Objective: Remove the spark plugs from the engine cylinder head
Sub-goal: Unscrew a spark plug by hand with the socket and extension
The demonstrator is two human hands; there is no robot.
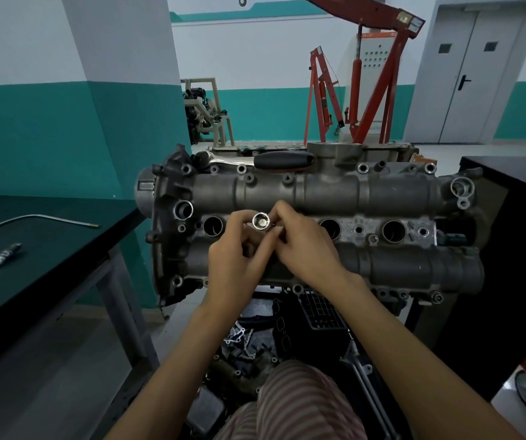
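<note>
pinching a shiny round metal socket point(261, 221) between the fingertips of both hands, you hold it at frame centre with its open mouth facing the camera. your left hand point(239, 254) curls fingers and thumb round its left side; your right hand point(304, 246) closes thumb and fingers on its right side. both sit just above the cylinder head point(318, 223), a long grey cast-metal block with a rough, dull, oily skin, ribbed humps and bolt bosses. a row of dark round plug wells runs across it: one point(213, 225) just left of your hands, two more point(330, 228) point(393, 231) to the right. whether plugs sit in them you cannot tell. a ratchet point(264, 160) with chrome shank and black grip lies along the head's upper edge. at left, a dark smooth table point(65, 242) bears one spark plug point(3, 258) and a thin bent metal tube point(33, 219). the walls are white over teal, a red hoist point(369, 74) stands upper right, grey double doors point(467, 77) at far right.
</note>
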